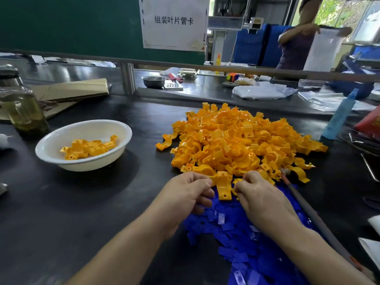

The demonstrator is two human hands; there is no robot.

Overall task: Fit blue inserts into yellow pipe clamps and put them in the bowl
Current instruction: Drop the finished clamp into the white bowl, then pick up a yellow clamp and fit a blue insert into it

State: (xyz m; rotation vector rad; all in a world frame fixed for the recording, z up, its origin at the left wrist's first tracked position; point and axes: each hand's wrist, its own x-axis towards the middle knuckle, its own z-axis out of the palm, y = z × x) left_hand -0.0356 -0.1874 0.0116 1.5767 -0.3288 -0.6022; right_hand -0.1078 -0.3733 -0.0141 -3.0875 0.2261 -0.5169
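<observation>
A big heap of yellow pipe clamps (236,138) lies on the black table, with a pile of flat blue inserts (242,233) in front of it. My left hand (185,196) pinches one yellow clamp (223,188) by its left side, above the blue pile. My right hand (261,194) has its fingers curled against that clamp's right side; what they hold is hidden. A white bowl (61,138) to the left holds several yellow clamps (88,148).
A glass jar (22,108) and folded cardboard (72,91) stand behind the bowl. A long brush handle (304,204) lies along the right of the blue pile. A steel bowl (153,81), plastic bags and a person stand beyond the far rail.
</observation>
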